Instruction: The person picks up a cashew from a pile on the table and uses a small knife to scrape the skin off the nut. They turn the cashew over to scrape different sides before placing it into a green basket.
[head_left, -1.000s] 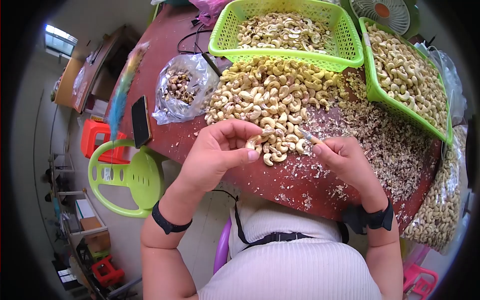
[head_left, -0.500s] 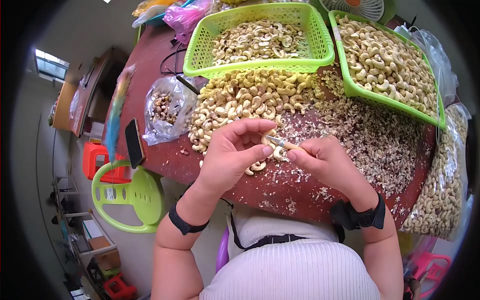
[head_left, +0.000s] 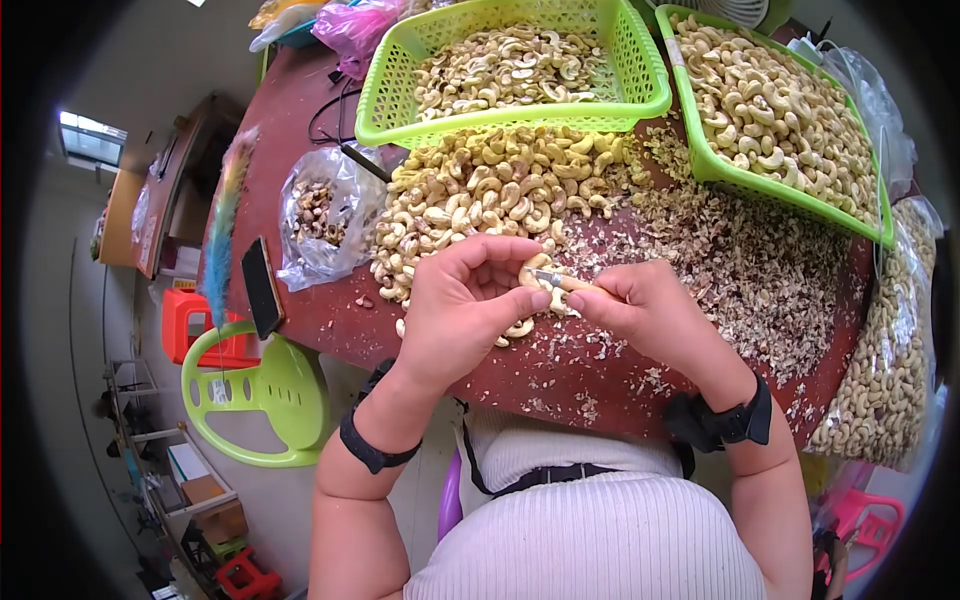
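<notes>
Between the thumb and fingers of my left hand (head_left: 465, 305) is a pale cashew nut (head_left: 530, 270), partly covered by the fingertips. My right hand (head_left: 640, 305) is closed round the wooden handle of a small knife (head_left: 570, 282), its short blade touching or very near the cashew. Behind both hands a heap of cashews (head_left: 490, 190) lies on the dark red table. A few loose cashews sit just beneath the left fingertips. Flakes of peeled skin (head_left: 740, 280) are spread to the right of my right hand.
A green basket (head_left: 510, 125) of cashew pieces stands at the back, with a fuller green basket (head_left: 790, 205) to its right. At left are a plastic bag (head_left: 325, 250) of dark bits and a phone (head_left: 262, 287) on the edge. A clear bag of cashews (head_left: 880, 345) lies at right.
The knife blade has shifted slightly on the cashew, and my right hand has turned a little. The whole view has tilted slightly; my left hand keeps its hold.
</notes>
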